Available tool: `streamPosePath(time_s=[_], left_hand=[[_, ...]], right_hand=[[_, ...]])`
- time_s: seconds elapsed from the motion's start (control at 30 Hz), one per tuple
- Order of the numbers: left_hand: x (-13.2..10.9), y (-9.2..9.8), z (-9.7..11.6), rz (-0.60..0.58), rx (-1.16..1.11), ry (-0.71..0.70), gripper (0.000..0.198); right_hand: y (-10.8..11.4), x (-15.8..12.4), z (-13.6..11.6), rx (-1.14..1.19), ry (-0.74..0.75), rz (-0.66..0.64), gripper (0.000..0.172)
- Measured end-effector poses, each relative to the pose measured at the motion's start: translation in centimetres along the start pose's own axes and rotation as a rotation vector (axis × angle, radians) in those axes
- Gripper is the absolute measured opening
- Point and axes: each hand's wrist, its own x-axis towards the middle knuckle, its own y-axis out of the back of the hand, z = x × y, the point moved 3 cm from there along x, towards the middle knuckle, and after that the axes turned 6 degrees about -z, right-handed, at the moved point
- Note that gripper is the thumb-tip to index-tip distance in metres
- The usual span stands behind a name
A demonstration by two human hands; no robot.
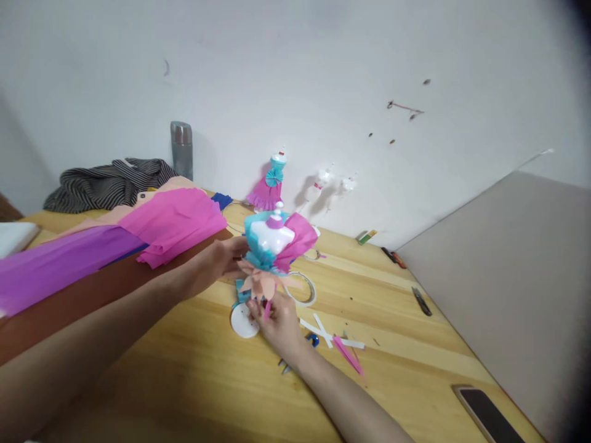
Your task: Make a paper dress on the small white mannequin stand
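A small white dress form [272, 237] stands tilted in front of me, wrapped in turquoise and pink crepe paper with a purple collar. Peach paper petals [259, 282] hang at its waist. My left hand [231, 255] is closed around its left side, with the fingertips partly hidden behind the paper. Just below the petals, my right hand [281, 321] pinches a narrow pink paper strip [267, 309]. The round white base [244, 321] shows by the right fingertips. Under the right wrist lie scissors [313, 339], partly covered.
Pink crepe paper [180, 221] and purple crepe paper [69, 261] lie at left. A tape roll [309, 289], white strips [323, 332] and a pink scrap [347, 355] are on the right. Behind stand a dressed form [270, 191] and a flask [181, 151]. A phone [492, 415] lies front right.
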Motion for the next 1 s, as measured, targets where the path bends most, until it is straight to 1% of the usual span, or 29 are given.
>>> streamPosePath(time_s=[0.07,0.13,0.23,0.37,0.43,0.5,0.6,0.73,0.83,0.93,1.0], left_hand=[[0.0,0.0,-0.3,-0.044,-0.086,-0.003,0.084],[-0.1,0.1,-0.7,-0.028,-0.143,0.004,0.086],[0.0,-0.2,-1.2,0.068,-0.156,0.053,0.078],[0.3,-1.2,-1.1,0.148,-0.213,0.104,0.071],[0.1,-1.6,-1.1,0.205,-0.251,0.12,0.064],[-0.4,-1.8,-1.3,0.264,-0.3,0.144,0.058],[-1.4,-1.8,-2.2,0.297,-0.398,0.174,0.054],[-2.5,-1.3,-3.7,0.318,-0.469,0.222,0.054],[-2.9,-0.9,-4.7,0.315,-0.469,0.212,0.053],[-3.1,-0.8,-5.5,0.285,-0.462,0.176,0.046],[-3.2,-1.0,-5.9,0.244,-0.478,0.206,0.042]], right_hand=[[0.0,-0.1,0.0,0.062,-0.027,-0.024,0.027],[-0.1,-0.2,0.0,0.131,-0.052,-0.059,0.029],[-0.3,-0.4,-0.1,0.242,-0.088,-0.118,0.032],[-0.7,-0.8,-0.6,0.375,-0.14,-0.179,0.035],[-0.8,-1.0,-1.0,0.419,-0.168,-0.201,0.037],[-0.8,-1.3,-1.4,0.487,-0.225,-0.24,0.04],[-0.9,-1.7,-2.0,0.594,-0.336,-0.333,0.044],[-1.1,-2.2,-2.9,0.581,-0.403,-0.481,0.042],[-1.3,-2.4,-3.0,0.536,-0.419,-0.57,0.037],[-1.4,-2.6,-2.7,0.5,-0.425,-0.637,0.032],[-1.5,-2.6,-2.5,0.449,-0.43,-0.69,0.026]])
